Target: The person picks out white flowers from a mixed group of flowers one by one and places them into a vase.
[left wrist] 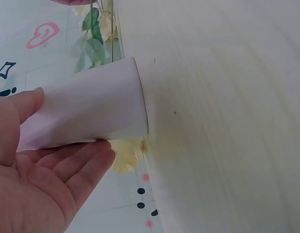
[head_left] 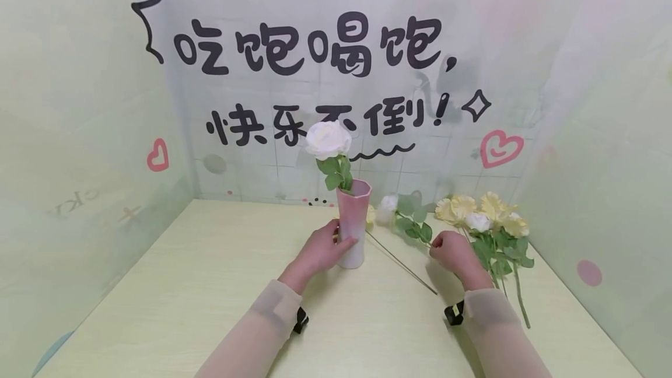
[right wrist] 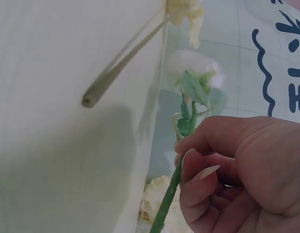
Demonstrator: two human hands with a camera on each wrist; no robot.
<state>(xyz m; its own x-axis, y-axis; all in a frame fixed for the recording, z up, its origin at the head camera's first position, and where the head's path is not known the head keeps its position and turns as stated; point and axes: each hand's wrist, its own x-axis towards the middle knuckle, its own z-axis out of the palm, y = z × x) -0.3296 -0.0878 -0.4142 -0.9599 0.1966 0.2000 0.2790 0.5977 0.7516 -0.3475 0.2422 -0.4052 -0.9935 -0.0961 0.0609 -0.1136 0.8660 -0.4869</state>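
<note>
Pale walls (head_left: 94, 104) are enclosing the vase (head_left: 354, 210) from behind and on both sides; a light table (head_left: 210, 314) is spreading beneath the vase, giving its flat foot something level to stand on; well to the right of the vase, a bunch (head_left: 495, 210) of yellow and white flowers is lying where the right hand could easily reach it, which is probably why it is lying on that side.

The vase itself is standing upright near the back wall; at its lower half, the left hand (head_left: 319, 251) is gripping it, thumb round one side and fingers along the other, presumably because a tall, narrow vase with a flower leaning out could tip; to the right of the vase, the right hand (head_left: 458, 256) is pinching a white rose (head_left: 412, 227) by its green stem, thumb against forefinger, the other fingers folding inward; that narrow hold is probably suiting so thin a stem, and the head is pointing toward the vase; above the vase, another rose (head_left: 328, 140) is leaning left, its stem resting inside the rim; a yellow flower (head_left: 401, 262) is lying with its head partly behind the vase, its bare stem slanting out between the hands.
</note>
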